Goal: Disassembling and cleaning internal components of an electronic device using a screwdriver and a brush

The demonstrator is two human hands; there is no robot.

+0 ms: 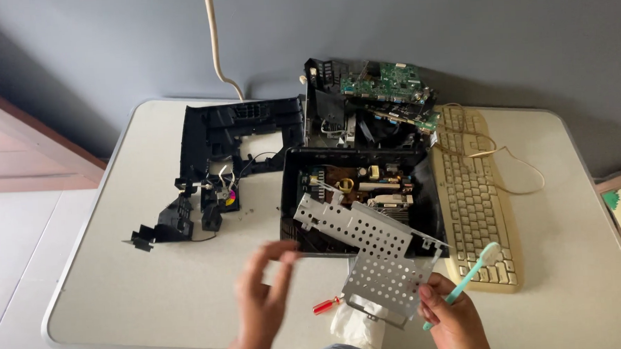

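Before a grey wall stands a pale table (155, 293), and on it lies an opened black device case (360, 193) with its boards showing, a perforated metal shield (358, 225) leaning across it. Our right hand (453, 318) is closed around a teal toothbrush (468, 276), near a second perforated plate (385, 283). Our left hand (263, 299) hovers blurred, fingers apart, holding nothing. We judge that brushing the inside is in hand; the bristles must come gently to the boards. A beige keyboard (475, 195) lies beside.

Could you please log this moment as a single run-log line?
left hand: empty, fingers spread, above table | right hand: holds teal toothbrush | nearby: perforated metal plate, open black device casing, beige keyboard, red screwdriver
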